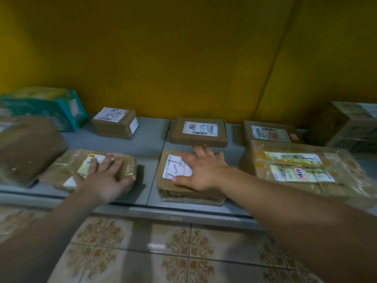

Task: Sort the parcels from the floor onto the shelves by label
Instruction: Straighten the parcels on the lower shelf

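Grey metal shelf [146, 144] against a yellow wall [163, 58], parcels lying flat on it. Left hand [104, 176] lies palm down on a brown parcel wrapped in clear tape [61, 170] at the shelf's front left, fingers spread and straight over its label, thumb at the parcel's right edge. It presses and does not pinch. Right hand [202, 170] lies flat on a brown cardboard parcel with a white label [165, 186] at front centre, fingers fanned out and thumb on the label. Its fingertips reach the front edge of a flat brown box [199, 131] just behind (touching or not, can't tell). Behind the left parcel stands a small brown box with a handwritten label [115, 123], with a teal carton [44, 107] further left. A large plastic-wrapped parcel with two labels [302, 170] lies at front right. Patterned floor tiles [163, 252] show below the shelf.
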